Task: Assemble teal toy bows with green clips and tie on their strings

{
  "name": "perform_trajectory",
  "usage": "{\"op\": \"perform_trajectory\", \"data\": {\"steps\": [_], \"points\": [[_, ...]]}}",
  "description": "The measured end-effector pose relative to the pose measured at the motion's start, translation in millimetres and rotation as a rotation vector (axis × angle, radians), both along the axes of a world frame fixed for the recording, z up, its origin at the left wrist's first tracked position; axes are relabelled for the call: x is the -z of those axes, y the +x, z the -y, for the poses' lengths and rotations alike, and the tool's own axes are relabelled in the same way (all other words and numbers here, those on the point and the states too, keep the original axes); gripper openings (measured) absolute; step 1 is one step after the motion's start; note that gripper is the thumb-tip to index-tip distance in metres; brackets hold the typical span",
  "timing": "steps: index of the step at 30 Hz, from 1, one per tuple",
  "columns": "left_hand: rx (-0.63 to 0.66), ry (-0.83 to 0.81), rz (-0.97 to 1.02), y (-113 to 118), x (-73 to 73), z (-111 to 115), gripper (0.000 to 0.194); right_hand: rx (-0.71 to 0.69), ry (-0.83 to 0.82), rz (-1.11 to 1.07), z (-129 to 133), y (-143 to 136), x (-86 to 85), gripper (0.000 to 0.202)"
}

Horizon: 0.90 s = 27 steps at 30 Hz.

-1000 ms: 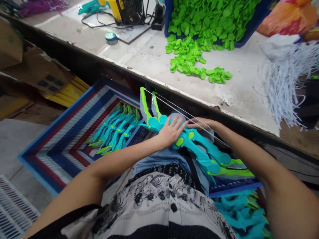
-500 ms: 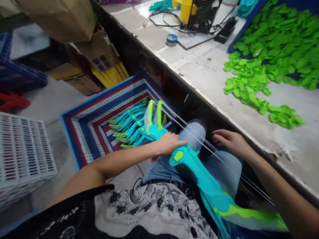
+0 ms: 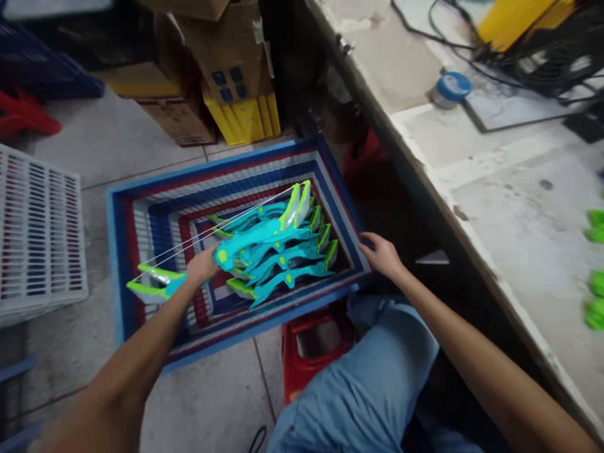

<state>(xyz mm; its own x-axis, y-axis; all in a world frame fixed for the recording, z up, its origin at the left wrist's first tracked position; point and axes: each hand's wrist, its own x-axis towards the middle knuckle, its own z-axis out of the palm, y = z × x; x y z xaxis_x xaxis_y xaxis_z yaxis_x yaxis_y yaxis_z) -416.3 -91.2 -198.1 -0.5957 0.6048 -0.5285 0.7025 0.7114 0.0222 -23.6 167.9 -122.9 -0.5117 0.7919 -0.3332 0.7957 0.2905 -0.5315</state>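
My left hand (image 3: 202, 264) is closed around the middle of a turquoise toy bow (image 3: 257, 236) with lime-green tips and white strings. The bow lies slantwise over several similar toy bows (image 3: 289, 277) piled in a striped plastic crate (image 3: 155, 352). Its far tips rest above the pile, and its near tips reach toward the crate's left side. My right hand (image 3: 383, 255) is at the crate's right rim, with thumb and fingers pinched on the edge.
A worktable (image 3: 514, 170) on the right carries a blue-lidded jar (image 3: 452, 88) and green pieces (image 3: 597, 296). A red stool (image 3: 306, 365) stands by my knee. Left is a white basket (image 3: 42, 233); behind the crate are cardboard boxes (image 3: 226, 50) and a yellow bin (image 3: 248, 116).
My left hand has carried the bow from across my lap to over the crate, turning it. My right hand has moved from beside the table to the crate's rim. The view has swung left.
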Motion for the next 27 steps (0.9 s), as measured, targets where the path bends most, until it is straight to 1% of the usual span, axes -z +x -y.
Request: {"op": "perform_trajectory", "data": {"steps": [2,4,5,7,9,11,14,16,18,20,23,25,27], "points": [[-0.012,-0.015,0.002,-7.7,28.4,-27.8,0.058,-0.057,0.104,0.122,-36.6,-35.0,42.7,0.054],[-0.020,-0.033,0.006,-17.2,55.3,-53.4,0.057,-0.073,0.223,0.215,-66.6,-62.0,77.2,0.069],[-0.022,-0.039,0.011,-22.5,68.7,-64.3,0.057,-0.075,0.253,0.254,-78.3,-71.2,91.5,0.074],[-0.022,-0.047,0.022,-33.1,95.7,-81.8,0.056,-0.062,0.267,0.316,-94.2,-80.8,114.5,0.074],[-0.023,-0.053,0.030,-41.5,122.8,-95.3,0.055,-0.044,0.286,0.352,-101.0,-81.2,130.0,0.069],[-0.026,-0.062,0.033,-46.6,149.3,-106.9,0.055,-0.033,0.344,0.361,-101.7,-77.9,138.5,0.065],[-0.021,-0.075,0.051,-48.1,184.8,-121.9,0.056,-0.043,0.415,0.386,-99.3,-75.3,142.0,0.064],[-0.011,-0.078,0.068,-47.0,204.0,-129.0,0.057,-0.044,0.441,0.443,-98.4,-76.3,141.8,0.064],[-0.015,-0.081,0.072,-46.1,219.5,-132.3,0.057,-0.047,0.457,0.497,-98.4,-77.7,141.3,0.064],[-0.026,-0.082,0.066,-46.4,231.7,-132.2,0.056,-0.052,0.460,0.508,-98.6,-78.0,141.0,0.064],[-0.025,-0.071,0.061,-49.2,245.2,-129.5,0.055,-0.056,0.459,0.452,-99.1,-76.8,140.5,0.066],[-0.008,-0.059,0.075,-51.8,250.9,-128.0,0.055,-0.049,0.460,0.432,-99.3,-76.6,139.7,0.068],[0.027,-0.050,0.106,-54.3,253.4,-127.1,0.055,-0.041,0.446,0.435,-99.3,-77.4,138.5,0.070]]}}
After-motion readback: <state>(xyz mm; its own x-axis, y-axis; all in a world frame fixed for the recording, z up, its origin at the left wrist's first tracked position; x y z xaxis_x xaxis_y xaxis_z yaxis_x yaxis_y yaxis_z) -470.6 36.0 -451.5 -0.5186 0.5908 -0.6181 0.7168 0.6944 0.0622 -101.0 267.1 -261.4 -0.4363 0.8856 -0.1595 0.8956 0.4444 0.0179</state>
